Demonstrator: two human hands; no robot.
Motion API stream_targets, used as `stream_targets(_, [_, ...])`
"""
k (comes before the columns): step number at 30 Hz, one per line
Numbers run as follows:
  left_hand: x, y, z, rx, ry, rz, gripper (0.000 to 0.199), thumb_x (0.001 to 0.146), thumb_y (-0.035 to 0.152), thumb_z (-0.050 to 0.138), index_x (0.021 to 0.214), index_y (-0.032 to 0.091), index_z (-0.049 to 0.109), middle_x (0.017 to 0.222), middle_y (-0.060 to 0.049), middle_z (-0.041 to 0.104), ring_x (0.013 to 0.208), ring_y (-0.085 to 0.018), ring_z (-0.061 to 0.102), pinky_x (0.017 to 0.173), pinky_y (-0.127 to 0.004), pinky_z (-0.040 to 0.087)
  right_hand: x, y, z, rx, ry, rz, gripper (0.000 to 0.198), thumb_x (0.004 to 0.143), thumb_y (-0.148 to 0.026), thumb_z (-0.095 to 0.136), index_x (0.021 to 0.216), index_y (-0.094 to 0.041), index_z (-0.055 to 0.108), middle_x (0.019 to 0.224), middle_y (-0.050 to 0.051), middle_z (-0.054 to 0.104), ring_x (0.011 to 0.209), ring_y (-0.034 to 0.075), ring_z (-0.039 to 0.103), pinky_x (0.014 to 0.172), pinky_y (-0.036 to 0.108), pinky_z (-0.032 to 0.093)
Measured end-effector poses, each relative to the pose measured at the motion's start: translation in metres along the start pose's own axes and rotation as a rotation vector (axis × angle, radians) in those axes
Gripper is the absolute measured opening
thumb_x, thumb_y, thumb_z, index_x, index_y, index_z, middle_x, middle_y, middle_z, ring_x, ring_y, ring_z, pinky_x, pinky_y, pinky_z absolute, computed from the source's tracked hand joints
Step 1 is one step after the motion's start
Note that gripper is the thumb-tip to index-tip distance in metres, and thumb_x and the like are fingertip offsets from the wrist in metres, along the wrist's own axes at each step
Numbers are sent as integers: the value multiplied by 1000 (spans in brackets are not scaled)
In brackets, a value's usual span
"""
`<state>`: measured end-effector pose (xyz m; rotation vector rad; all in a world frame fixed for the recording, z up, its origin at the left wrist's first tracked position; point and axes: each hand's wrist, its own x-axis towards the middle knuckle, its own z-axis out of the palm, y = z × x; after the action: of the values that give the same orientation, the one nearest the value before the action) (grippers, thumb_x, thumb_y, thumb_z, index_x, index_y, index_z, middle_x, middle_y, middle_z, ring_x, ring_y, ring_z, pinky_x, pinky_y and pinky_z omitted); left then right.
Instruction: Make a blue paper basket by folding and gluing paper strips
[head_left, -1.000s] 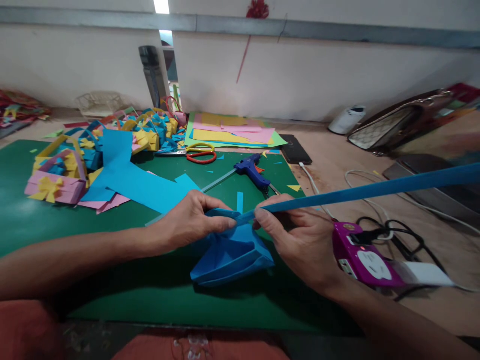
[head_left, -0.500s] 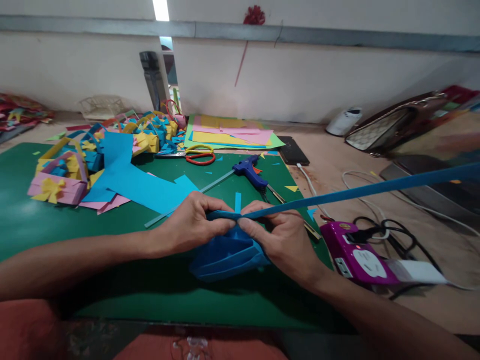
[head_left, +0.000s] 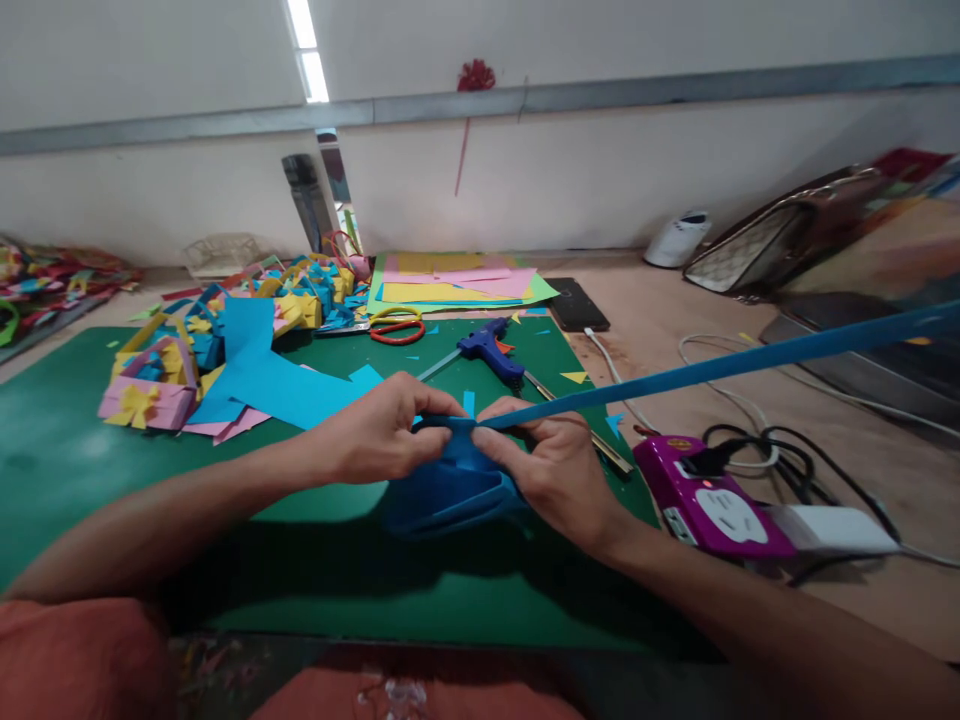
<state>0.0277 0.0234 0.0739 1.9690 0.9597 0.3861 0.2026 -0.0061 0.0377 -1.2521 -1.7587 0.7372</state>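
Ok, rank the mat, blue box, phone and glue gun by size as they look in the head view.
1. Mat
2. Blue box, though it sits nearer the camera than the last two
3. Phone and glue gun: too alike to rank

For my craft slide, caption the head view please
Left hand and right hand pinch a blue strip by a folded blue form, a glue gun lying beyond.

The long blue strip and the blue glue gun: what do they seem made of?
Long blue strip: probably matte paper or thin card, being flat, thin and without clear shine. Blue glue gun: mostly smooth plastic, it seems, from its moulded-looking, evenly coloured shape.
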Motion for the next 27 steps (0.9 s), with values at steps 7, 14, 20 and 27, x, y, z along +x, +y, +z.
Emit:
stream_targets(7, [8, -7, 5, -37, 55, 14, 19, 71, 28, 62, 72, 10, 66, 56, 4, 47, 51, -5, 35, 44, -15, 28, 1, 4, -2, 35, -15, 11, 22, 76, -29, 56, 58, -19, 63, 57, -2, 58, 58, 13, 54, 59, 25, 41])
stream_targets(14, [10, -12, 12, -112, 106, 14, 16, 70, 24, 62, 67, 9, 66, 52, 4, 46, 48, -4, 33, 43, -14, 27, -3, 6, 0, 74, -2, 20, 17, 75, -30, 59, 63, -20, 65, 63, -1, 64, 65, 15, 57, 66, 28, 44])
stream_targets(20, [8, -12, 14, -99, 148, -30, 25, 67, 33, 68, 64, 9, 64, 51, 5, 43, 47, -4, 32, 42, -16, 25, 1, 6, 4, 152, -6, 46, 16, 68, -30, 65, 59, -16, 63, 58, 0, 61, 58, 14, 55, 57, 26, 43])
stream_targets(27, [8, -16, 16, -136, 142, -64, 23, 65, 31, 68, 66, 9, 66, 53, 4, 48, 49, -5, 37, 45, -17, 28, 1, 4, 0, 74, -35, -9, 13, 70, -26, 62, 60, -17, 63, 55, -2, 58, 57, 13, 53, 57, 24, 41])
